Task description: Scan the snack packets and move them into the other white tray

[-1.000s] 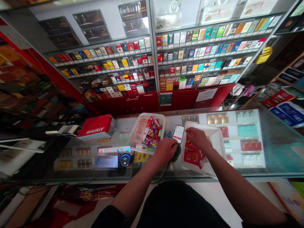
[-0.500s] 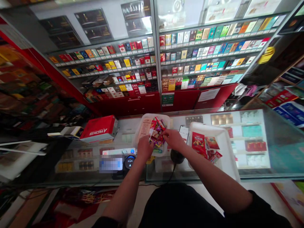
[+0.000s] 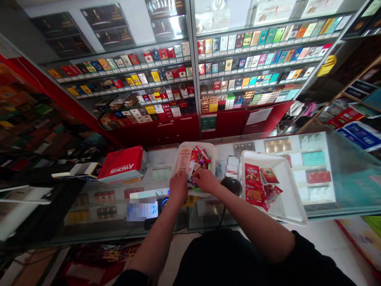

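Note:
A translucent plastic tub (image 3: pixel 210 145) stands on the glass counter, holding a heap of small colourful snack packets (image 3: pixel 200 158) and a long pinkish packet (image 3: pixel 183 157) along its left side. My left hand (image 3: pixel 179 186) is over the tub's front left corner, fingers curled at the near end of the pinkish packet; what they grip is hidden. Inside the tub, my right hand (image 3: pixel 206 179) reaches into the heap with its fingertips pinched together, and I cannot make out what is between them. To the right, a white tray (image 3: pixel 290 190) holds several red snack packets (image 3: pixel 253 178).
A black scanner (image 3: pixel 231 186) on a cable stands between tub and tray, beside a phone (image 3: pixel 232 166). Left of my arms sit a payment device (image 3: pixel 151 209) and a red box (image 3: pixel 122 163). Shelves of cigarette packs (image 3: pixel 166 75) rise behind the glass counter (image 3: pixel 320 212).
My right hand has moved left and down, deeper over the packets. The left hand has shifted slightly left to the tub's front corner. The camera view has shifted a little.

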